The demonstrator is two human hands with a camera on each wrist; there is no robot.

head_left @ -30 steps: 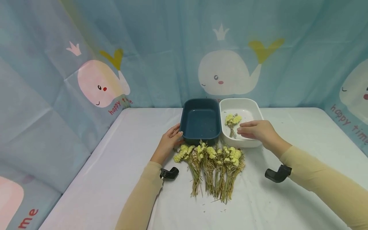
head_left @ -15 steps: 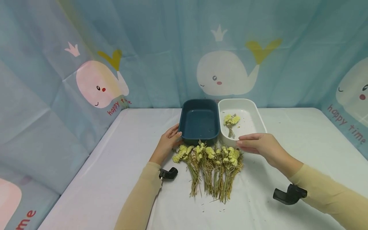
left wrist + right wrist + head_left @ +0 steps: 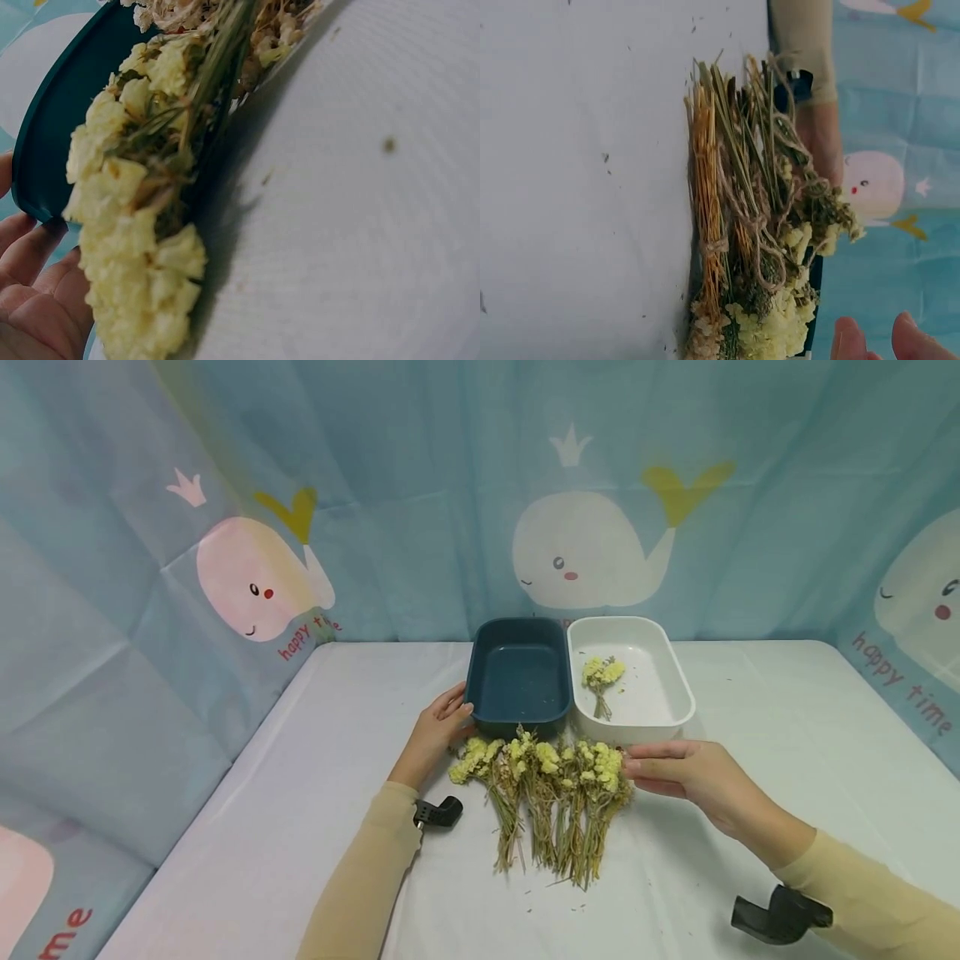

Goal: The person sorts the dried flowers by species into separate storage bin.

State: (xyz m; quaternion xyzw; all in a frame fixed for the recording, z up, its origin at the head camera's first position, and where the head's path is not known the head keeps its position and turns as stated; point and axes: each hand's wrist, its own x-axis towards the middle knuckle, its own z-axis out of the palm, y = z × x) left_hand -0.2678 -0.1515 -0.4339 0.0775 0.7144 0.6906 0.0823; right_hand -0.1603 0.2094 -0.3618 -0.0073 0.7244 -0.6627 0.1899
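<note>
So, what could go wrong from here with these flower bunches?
The flower bunches lie crowded together with loose twine, so lifting one might drag its neighbour. Plant crumbs lie on the white table, so a firm pinch by the right hand may shed more.

left hand [image 3: 432, 735]: fingers loosely bent | right hand [image 3: 701, 775]: fingers nearly straight

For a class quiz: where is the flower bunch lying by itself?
In the head view, the lone flower bunch lies inside the white tray, left of centre, near the blue tray.
</note>
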